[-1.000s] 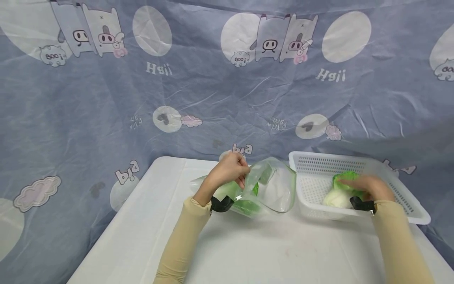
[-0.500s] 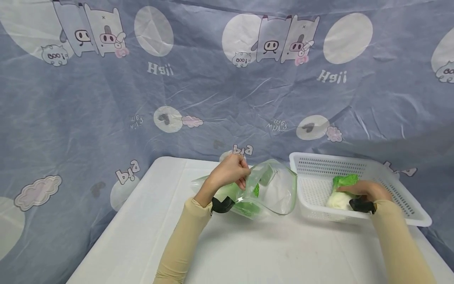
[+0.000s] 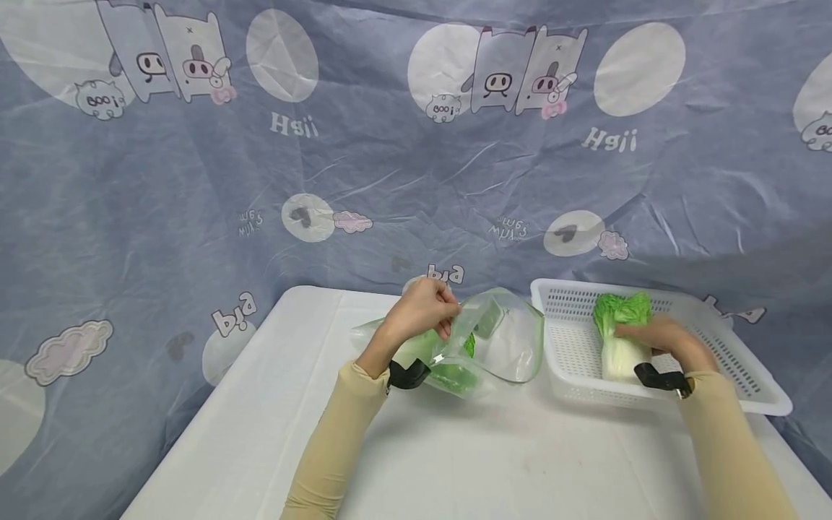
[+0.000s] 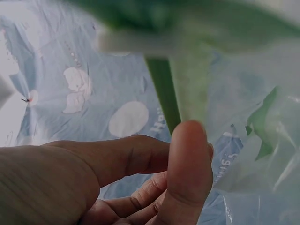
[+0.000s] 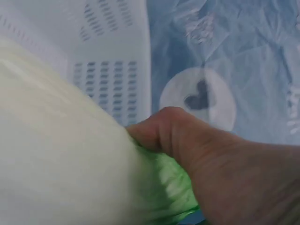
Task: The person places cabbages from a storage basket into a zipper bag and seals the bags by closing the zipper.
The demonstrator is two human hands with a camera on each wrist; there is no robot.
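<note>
My left hand [image 3: 424,310] pinches the rim of a clear zip bag [image 3: 513,347] between thumb and fingers, and the bag's mouth gapes toward the right. Pale and green leafy vegetable [image 3: 455,375] shows through the plastic below that hand. In the left wrist view the thumb and index finger meet on the bag's green-tinted edge [image 4: 164,93]. Over the basket, my right hand [image 3: 669,339] grips a napa cabbage [image 3: 625,361], its green leaves pointing away and its white base toward me. The right wrist view has the thumb against the cabbage [image 5: 70,140]; the other fingers are hidden behind it.
A white perforated plastic basket [image 3: 572,289] stands at the table's back right, its left wall close to the bag's mouth. The white table [image 3: 507,455] extends in front. A blue-grey patterned curtain [image 3: 390,159] hangs right behind the table.
My right hand has taken hold of the cabbage and raised it a little, and its leafy end now stands higher and further left. The left hand has stayed nearly still with the bag.
</note>
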